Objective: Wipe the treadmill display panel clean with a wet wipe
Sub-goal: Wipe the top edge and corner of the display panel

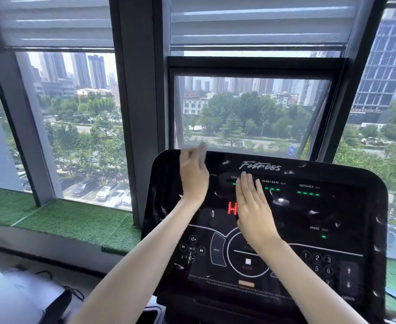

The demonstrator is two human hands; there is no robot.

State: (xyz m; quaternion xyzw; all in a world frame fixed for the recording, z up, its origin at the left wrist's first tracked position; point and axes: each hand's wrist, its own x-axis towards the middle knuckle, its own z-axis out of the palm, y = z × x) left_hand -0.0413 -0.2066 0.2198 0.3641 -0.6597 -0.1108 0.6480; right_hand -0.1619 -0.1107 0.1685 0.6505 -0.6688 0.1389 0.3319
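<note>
The black glossy treadmill display panel [332,206] fills the lower right, with "Fitness" lettering, green readouts, a red "H" and wet streaks across it. My left hand [192,176] is blurred by motion at the panel's upper left, near its top edge. Its fingers are curled around a pale greyish scrap that looks like the wet wipe [202,148]. My right hand [253,209] lies flat on the middle of the panel, fingers together and pointing up. It covers part of the red digits, and nothing shows under it.
Large windows with half-raised blinds [258,22] stand just behind the panel. A sill covered in green artificial turf [75,220] runs along the left. A white bag or cloth with black cords [28,298] lies at the lower left.
</note>
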